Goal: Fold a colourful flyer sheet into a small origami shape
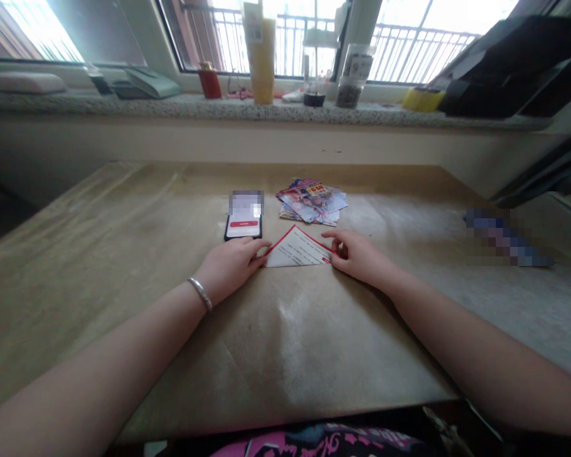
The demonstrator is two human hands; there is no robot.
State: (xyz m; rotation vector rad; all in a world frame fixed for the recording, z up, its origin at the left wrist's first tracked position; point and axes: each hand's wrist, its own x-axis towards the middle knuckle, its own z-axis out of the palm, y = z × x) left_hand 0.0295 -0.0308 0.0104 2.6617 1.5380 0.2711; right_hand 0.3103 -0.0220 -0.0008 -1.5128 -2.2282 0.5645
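Note:
A printed sheet of paper (298, 249), folded into a triangle with red edges, lies on the table with its point facing the window. My left hand (231, 263), a silver bangle at its wrist, pinches the triangle's left corner. At the right corner, my right hand (354, 254) has thumb and fingers closed on the paper, the index finger curled above it. Just beyond my left hand lies a phone (243, 230) with a lit, partly blurred screen. Behind the triangle rests a pile of colourful printed flyers (314, 200).
The table (171, 355) has a glossy cover and meets the wall below the window. A blurred blue and pink item (507, 238) lies at its right. On the stone sill (162, 109) stand a red bottle (210, 81), a tall yellow container (262, 63), jars and yellow tape (422, 99).

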